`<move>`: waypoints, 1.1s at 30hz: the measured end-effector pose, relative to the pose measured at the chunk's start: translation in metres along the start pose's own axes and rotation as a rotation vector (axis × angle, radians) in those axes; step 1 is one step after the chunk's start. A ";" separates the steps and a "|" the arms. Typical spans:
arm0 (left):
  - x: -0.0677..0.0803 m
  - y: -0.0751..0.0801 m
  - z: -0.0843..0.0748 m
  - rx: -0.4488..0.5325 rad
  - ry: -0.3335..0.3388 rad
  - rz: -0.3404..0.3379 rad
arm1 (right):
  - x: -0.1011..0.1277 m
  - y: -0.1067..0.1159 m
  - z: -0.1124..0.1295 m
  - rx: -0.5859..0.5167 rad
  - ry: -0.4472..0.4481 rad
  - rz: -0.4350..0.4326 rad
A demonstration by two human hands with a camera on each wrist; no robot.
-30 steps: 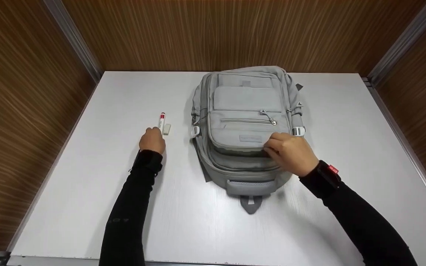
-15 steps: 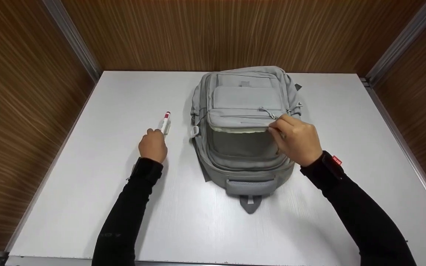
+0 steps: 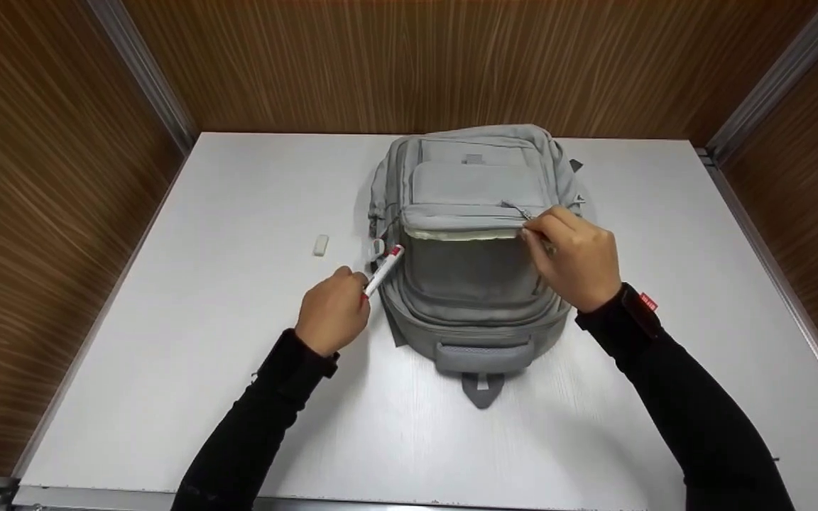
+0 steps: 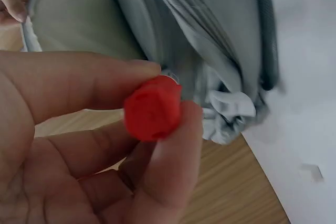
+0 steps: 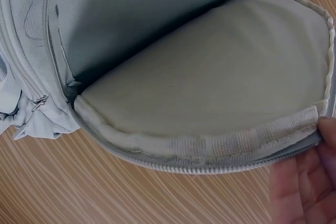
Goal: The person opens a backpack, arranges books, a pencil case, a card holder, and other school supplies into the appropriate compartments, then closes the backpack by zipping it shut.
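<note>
A grey backpack (image 3: 476, 177) lies flat at the middle back of the white table (image 3: 167, 397). My right hand (image 3: 574, 257) pinches the edge of its front pocket flap (image 3: 462, 218) and holds it folded back, so the pocket's beige lining (image 5: 210, 93) shows. My left hand (image 3: 331, 319) grips a white pen with a red cap (image 3: 383, 270), its tip pointing at the backpack's left side. In the left wrist view the pen's red end (image 4: 152, 109) sits between my thumb and fingers, close to the backpack (image 4: 210, 40).
A small white eraser (image 3: 320, 245) lies on the table left of the backpack. Wooden walls with metal corner strips close in the table on the left, back and right. The backpack's carry handle (image 3: 481, 357) points toward me.
My left hand picked the pen up from beside the eraser and carried it right to the backpack. My right hand lifted the pocket flap from shut to folded back.
</note>
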State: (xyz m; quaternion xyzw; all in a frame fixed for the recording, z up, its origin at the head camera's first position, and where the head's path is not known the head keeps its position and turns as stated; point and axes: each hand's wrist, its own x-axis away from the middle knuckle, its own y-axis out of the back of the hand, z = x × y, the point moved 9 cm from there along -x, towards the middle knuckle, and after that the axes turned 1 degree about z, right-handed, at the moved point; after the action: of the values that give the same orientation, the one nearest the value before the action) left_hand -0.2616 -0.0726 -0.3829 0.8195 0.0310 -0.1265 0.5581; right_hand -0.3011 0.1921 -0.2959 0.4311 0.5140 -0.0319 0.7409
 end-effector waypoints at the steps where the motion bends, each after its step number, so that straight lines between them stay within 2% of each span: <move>1: 0.001 0.001 -0.004 -0.002 -0.016 -0.012 | 0.000 0.000 0.000 0.002 -0.001 0.007; 7: 0.008 0.012 -0.024 -0.046 -0.085 -0.123 | 0.002 -0.003 0.001 0.000 0.003 0.035; 9: 0.009 0.011 -0.030 -0.041 -0.105 -0.131 | 0.003 -0.003 0.001 -0.005 0.002 0.032; 12: 0.005 0.002 -0.041 -0.008 -0.145 -0.106 | 0.003 -0.001 0.000 -0.015 -0.004 0.008; 16: -0.008 -0.020 -0.058 -0.019 -0.205 -0.062 | 0.005 0.001 0.000 -0.032 -0.007 -0.026; 22: -0.035 -0.045 -0.076 -0.196 -0.223 -0.051 | 0.009 0.002 0.001 -0.031 -0.007 -0.032; 27: -0.056 -0.059 -0.084 -0.208 -0.240 0.031 | 0.010 0.002 0.002 -0.032 -0.006 -0.028; 29: -0.062 -0.062 -0.085 -0.206 -0.248 0.041 | 0.010 0.002 0.003 -0.038 -0.003 -0.027; 31: -0.067 -0.062 -0.086 -0.231 -0.251 0.009 | 0.010 0.003 0.004 -0.045 -0.002 -0.031; 33: -0.070 -0.060 -0.087 -0.278 -0.253 -0.086 | 0.010 0.004 0.005 -0.051 0.001 -0.036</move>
State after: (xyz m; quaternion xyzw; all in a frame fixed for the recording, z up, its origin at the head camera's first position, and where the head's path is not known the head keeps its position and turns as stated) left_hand -0.3262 0.0365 -0.3905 0.7100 0.0126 -0.2468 0.6594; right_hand -0.2911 0.1953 -0.3012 0.4029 0.5225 -0.0320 0.7507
